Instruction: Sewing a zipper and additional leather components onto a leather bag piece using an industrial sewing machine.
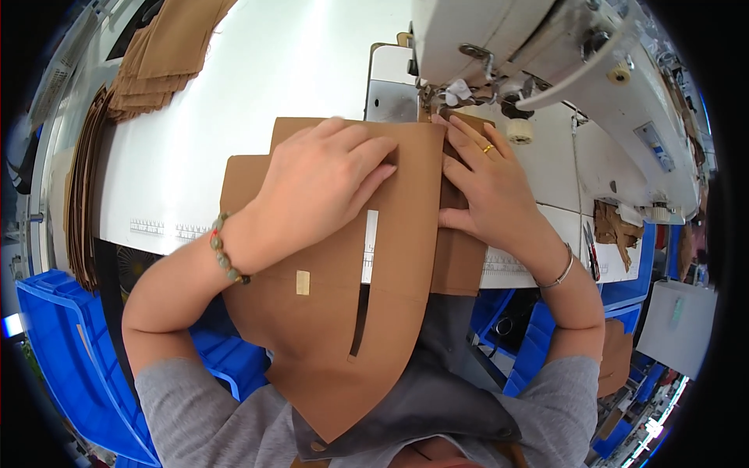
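Note:
A large brown cloth panel (pixel 398 257) with a long narrow slot and a small pale sticker (pixel 303 282) lies across the white sewing table, its pointed lower end hanging over my lap. My left hand (pixel 328 175) rests on its upper part, fingers bent and thumb drawn toward the index finger, closed on the cloth. Under its right edge shows a second, darker brown piece (pixel 456 265). My right hand (pixel 491 183) lies over that piece with fingers spread, fingertips beside the sewing machine's needle area (pixel 437 101). The needle itself is hard to make out.
The white sewing machine (pixel 562 70) overhangs the upper right. Stacked brown cloth pieces (pixel 160 70) lie at the far left, and more (pixel 82 195) hang over the left edge. Scissors (pixel 591 249) and brown scraps (pixel 616 230) sit at right. Blue bins (pixel 66 335) stand below the table.

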`<action>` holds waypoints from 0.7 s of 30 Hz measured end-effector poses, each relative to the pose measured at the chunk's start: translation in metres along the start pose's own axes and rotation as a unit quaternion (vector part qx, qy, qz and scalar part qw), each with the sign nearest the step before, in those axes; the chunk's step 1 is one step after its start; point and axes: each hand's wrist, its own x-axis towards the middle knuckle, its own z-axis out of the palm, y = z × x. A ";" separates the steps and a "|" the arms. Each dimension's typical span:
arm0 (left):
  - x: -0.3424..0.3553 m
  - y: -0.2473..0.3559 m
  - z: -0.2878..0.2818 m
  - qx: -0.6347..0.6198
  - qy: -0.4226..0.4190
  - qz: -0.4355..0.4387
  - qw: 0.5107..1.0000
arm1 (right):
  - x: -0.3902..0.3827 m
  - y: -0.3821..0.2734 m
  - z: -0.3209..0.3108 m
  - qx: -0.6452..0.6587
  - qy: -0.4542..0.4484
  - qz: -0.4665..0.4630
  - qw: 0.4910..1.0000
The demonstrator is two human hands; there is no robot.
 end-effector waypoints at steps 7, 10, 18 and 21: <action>0.029 -0.012 0.012 0.020 0.060 -0.006 0.998 | 0.001 0.000 -0.001 -0.010 -0.007 0.004 1.000; 0.037 -0.020 0.022 0.023 0.078 -0.017 0.997 | 0.002 0.000 -0.001 -0.019 -0.014 0.000 1.000; 0.034 -0.036 0.020 -0.080 -0.001 -0.075 0.994 | 0.002 -0.001 -0.003 -0.024 -0.015 -0.001 1.000; 0.034 -0.039 0.014 -0.109 -0.039 -0.115 0.987 | 0.001 -0.001 -0.003 -0.029 -0.003 -0.007 1.000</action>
